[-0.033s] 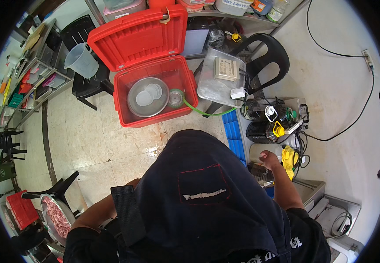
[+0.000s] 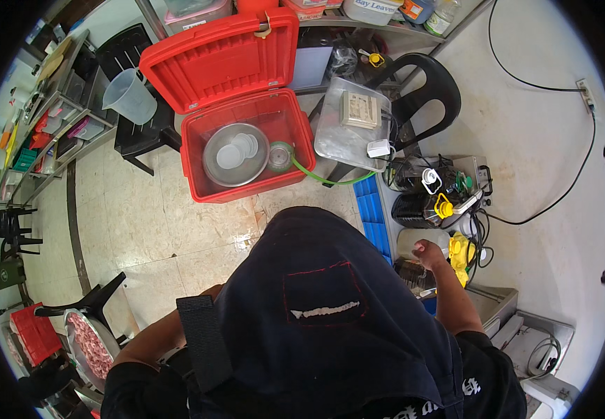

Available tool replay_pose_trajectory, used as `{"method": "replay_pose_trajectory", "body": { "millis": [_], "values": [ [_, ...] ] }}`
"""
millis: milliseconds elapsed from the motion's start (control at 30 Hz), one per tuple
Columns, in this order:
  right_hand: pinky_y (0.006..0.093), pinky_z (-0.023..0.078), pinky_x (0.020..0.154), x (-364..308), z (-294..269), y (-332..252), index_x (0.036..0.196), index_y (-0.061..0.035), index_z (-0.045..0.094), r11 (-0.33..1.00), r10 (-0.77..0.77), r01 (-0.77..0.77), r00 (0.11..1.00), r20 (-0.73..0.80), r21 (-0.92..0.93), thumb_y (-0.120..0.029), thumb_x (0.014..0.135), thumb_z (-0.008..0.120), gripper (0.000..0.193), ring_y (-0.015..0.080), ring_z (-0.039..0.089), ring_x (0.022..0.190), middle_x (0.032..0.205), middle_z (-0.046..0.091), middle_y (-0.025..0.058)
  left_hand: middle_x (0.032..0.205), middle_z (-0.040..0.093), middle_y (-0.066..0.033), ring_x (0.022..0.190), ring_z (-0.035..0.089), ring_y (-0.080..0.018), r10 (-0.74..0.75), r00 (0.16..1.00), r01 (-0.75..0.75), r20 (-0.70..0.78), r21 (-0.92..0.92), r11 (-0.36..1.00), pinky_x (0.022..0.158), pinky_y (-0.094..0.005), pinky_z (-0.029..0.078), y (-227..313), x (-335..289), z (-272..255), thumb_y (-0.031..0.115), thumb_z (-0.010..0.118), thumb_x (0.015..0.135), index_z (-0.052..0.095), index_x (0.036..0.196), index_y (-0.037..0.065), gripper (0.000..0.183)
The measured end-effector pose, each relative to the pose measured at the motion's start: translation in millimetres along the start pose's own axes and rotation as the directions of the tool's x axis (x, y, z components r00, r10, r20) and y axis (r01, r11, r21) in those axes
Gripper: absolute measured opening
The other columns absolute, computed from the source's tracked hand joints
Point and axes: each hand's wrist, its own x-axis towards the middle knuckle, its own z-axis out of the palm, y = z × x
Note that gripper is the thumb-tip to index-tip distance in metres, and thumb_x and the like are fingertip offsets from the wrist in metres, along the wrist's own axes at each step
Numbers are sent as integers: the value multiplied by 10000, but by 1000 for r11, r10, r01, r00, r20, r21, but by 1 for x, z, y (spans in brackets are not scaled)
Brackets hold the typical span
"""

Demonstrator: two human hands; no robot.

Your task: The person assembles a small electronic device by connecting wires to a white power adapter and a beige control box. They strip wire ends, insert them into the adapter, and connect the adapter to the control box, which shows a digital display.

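My right hand (image 2: 427,254) is at the right with its fingers curled in. It is beside a whitish translucent container (image 2: 406,241) and above a clear container with dark contents (image 2: 413,272). Whether anything is between those fingers I cannot make out. Yellow packaging (image 2: 460,253) lies just right of that wrist. On the other side, my left hand (image 2: 213,290) shows only a sliver. The dark apron (image 2: 316,258) covers its fingers, so what it touches is hidden.
Ahead stands an open red cooler box (image 2: 187,150) holding a metal bowl (image 2: 214,170) with white discs. A green hose (image 2: 337,183) runs from it past a black chair (image 2: 449,94) bearing a tray (image 2: 327,136). Dark bottles (image 2: 411,209) and cables line the right. Lower left sits a basin of meat (image 2: 90,346).
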Motion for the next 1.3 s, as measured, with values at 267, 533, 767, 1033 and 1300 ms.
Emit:
{"method": "replay_pose_trajectory", "body": {
  "millis": [267,533,767,1033,1300],
  "values": [
    [364,547,859,14,-2,-7,1210,-49,650,998,-15,14,1000,-15,-64,-291,852,731,440,286,692,964,1043,700,151,1252,654,-156,1147,628,-266,7,1000,-7,-7,-2,1000,982,-374,490,-4,1,-2,145,669,885,603,1311,52,441],
    [361,539,869,11,-3,-13,1210,-62,652,998,-9,8,1000,-17,-60,-274,863,734,416,277,689,971,1034,705,136,1242,657,-155,1135,631,-265,15,1000,-15,-13,-2,1000,975,-373,494,-10,-1,2,140,679,874,606,1307,53,447],
    [369,532,891,14,-4,-8,1191,-73,661,999,-2,1,1000,-31,-40,-282,854,739,405,295,685,995,1049,709,143,1233,660,-155,1126,633,-265,19,1000,-18,-20,5,1000,969,-372,496,-13,-1,4,135,688,864,609,1303,54,453],
    [375,534,891,12,-9,-11,1183,-74,661,995,-43,38,998,-51,-93,-292,850,741,406,304,686,991,1041,712,148,1223,663,-154,1114,636,-264,18,1000,-17,-23,20,1000,962,-370,499,-16,1,5,130,698,853,611,1299,55,460],
    [385,534,894,13,-13,-9,1176,-77,659,992,-59,52,997,-52,-117,-306,844,727,409,309,684,1001,1034,709,152,1213,666,-153,1103,638,-263,16,999,-15,-28,43,999,955,-369,502,-15,3,3,125,708,843,614,1295,56,467]
  ]
}}
